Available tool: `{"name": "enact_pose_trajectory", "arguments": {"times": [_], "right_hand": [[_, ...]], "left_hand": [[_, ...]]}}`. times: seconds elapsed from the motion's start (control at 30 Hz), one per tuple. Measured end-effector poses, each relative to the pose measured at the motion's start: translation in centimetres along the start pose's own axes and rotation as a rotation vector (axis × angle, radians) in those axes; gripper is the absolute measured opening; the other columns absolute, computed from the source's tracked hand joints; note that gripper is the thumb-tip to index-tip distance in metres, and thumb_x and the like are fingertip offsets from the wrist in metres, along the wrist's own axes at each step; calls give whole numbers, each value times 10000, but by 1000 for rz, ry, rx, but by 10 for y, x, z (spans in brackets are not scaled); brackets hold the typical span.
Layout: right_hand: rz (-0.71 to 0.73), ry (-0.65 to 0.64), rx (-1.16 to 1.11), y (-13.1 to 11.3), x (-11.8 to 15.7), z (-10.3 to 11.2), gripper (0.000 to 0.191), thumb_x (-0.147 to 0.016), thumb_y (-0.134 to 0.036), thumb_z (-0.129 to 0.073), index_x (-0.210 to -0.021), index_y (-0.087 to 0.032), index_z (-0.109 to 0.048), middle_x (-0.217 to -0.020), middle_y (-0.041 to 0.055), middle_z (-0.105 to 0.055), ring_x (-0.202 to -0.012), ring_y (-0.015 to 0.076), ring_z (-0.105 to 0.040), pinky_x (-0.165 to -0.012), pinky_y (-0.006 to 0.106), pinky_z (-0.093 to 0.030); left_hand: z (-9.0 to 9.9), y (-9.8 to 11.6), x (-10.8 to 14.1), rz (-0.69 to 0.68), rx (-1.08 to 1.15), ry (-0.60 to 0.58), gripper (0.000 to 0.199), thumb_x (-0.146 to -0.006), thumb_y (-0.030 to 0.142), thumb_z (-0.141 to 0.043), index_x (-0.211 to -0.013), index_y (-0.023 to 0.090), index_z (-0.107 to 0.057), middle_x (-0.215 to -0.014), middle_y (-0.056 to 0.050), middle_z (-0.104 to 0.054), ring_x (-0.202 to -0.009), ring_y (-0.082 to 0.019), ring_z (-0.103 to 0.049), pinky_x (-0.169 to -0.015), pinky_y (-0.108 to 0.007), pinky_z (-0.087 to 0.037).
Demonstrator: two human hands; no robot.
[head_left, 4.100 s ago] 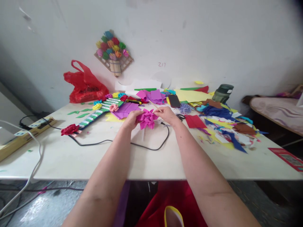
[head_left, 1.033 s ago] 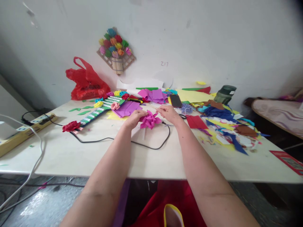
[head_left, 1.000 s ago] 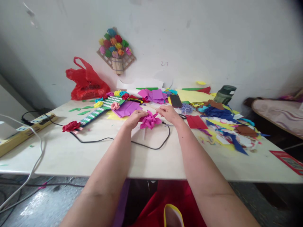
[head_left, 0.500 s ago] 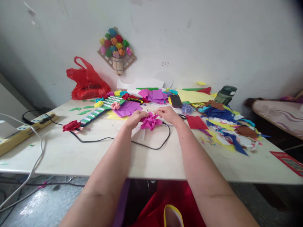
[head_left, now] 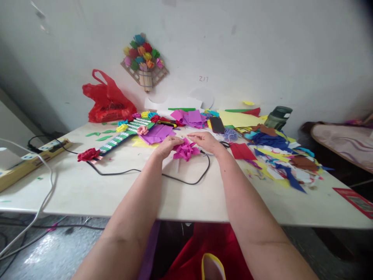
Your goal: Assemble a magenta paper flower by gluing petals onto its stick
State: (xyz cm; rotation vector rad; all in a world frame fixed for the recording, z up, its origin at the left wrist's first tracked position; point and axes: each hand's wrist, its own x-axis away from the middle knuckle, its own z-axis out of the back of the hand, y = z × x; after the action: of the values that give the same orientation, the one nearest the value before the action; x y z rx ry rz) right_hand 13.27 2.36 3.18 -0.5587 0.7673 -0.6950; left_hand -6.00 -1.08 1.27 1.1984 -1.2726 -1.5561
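A magenta paper flower (head_left: 186,151) with pointed, ruffled petals is held just above the table, in the middle of the head view. My left hand (head_left: 169,146) grips its left side, the fingers closed on the paper. On the other side, my right hand (head_left: 206,141) has its fingers stretched out toward the flower's upper right edge; I cannot tell whether the fingertips touch the petals. A black cable (head_left: 186,182) loops across the table below the flower. Purple paper sheets (head_left: 157,133) lie beyond my left hand.
Paper flowers sit on a green-and-white strip (head_left: 125,137) at left. A red bag (head_left: 107,99) and power strip (head_left: 35,161) stand left. A phone (head_left: 217,125), red paper (head_left: 242,151), a scrap pile (head_left: 279,155) and a dark green bottle (head_left: 278,118) are right.
The fingers of my right hand have straightened from a pinch near the flower. My left hand and the flower have stayed nearly in place.
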Motion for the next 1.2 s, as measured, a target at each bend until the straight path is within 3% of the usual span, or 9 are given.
{"name": "enact_pose_trajectory", "arguments": {"times": [0.33,0.63,0.83,0.9,1.03,1.2], "right_hand": [[-69,-31,91,-9,2,3,290,-861,-343,-536,-1010,-221,-753,-1068,50,-730,-1034,227,-643,-944,371,-464],[41,-15,264,-6,0,4,303,-867,-369,-517,-826,-191,-759,-797,40,-654,-743,146,-557,-701,256,-417],[-76,-42,239,-13,3,4,446,-872,-474,-485,-729,-137,-738,-680,36,-652,-695,171,-587,-660,269,-418],[-113,-44,211,-13,4,4,424,-869,-470,-492,-758,-152,-749,-734,40,-699,-772,203,-635,-726,289,-456],[-73,-60,111,-9,4,5,331,-864,-415,-517,-993,-220,-752,-1079,39,-726,-1064,229,-639,-939,343,-460],[-11,-101,48,-6,3,5,368,-857,-400,-530,-1100,-199,-720,-1190,57,-684,-1144,221,-613,-1015,359,-437]], "left_hand": [[-1,2,2,10,-1,13,306,-641,363,-678,-504,153,-502,-475,34,-392,-446,-67,-298,-465,-262,-204],[-1,1,2,-3,3,-1,328,-648,354,-677,-483,159,-471,-471,35,-368,-447,-68,-277,-469,-270,-190],[2,-4,-1,-3,8,-3,287,-659,346,-679,-523,143,-527,-494,25,-420,-465,-75,-331,-480,-255,-228],[3,-5,-2,-13,0,0,299,-670,345,-678,-517,143,-519,-490,28,-409,-462,-72,-326,-477,-252,-224],[2,-3,-1,-6,3,4,314,-669,344,-683,-498,144,-511,-474,29,-404,-446,-68,-319,-463,-252,-219],[1,-1,1,46,42,7,231,-644,328,-694,-582,122,-610,-513,-3,-505,-457,-84,-388,-467,-251,-269]]}}
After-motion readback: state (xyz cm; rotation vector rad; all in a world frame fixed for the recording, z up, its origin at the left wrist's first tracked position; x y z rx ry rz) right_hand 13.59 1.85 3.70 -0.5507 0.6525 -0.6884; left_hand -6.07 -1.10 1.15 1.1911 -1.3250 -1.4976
